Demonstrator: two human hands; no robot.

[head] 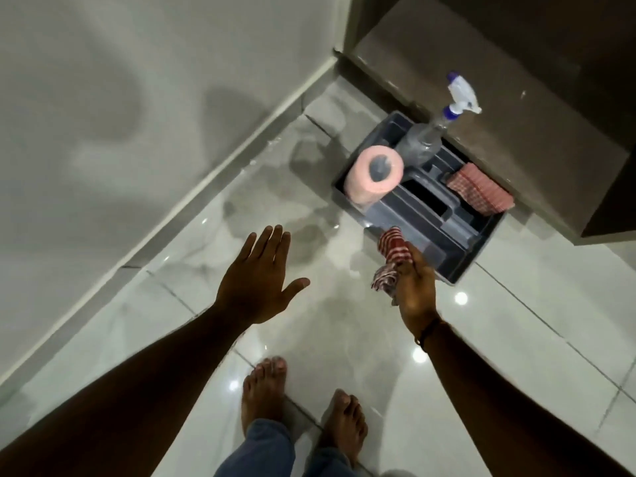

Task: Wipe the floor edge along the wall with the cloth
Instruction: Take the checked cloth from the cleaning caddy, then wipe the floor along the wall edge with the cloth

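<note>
My right hand (414, 287) is closed around a bunched red-and-white checked cloth (392, 256), held in the air just in front of the grey caddy (478, 249). My left hand (260, 280) hangs flat with its fingers spread and nothing in it, above the glossy floor tiles. The floor edge (213, 187) runs diagonally from lower left to upper right, where a pale skirting strip meets the white wall (103, 98). Both hands are well above the floor and to the right of that edge.
The grey caddy stands on the floor against a brown cabinet (516, 98). It holds a pink paper roll (375, 173), a spray bottle (437, 129) and a second checked cloth (478, 189). My bare feet (265, 390) stand on the tiles below.
</note>
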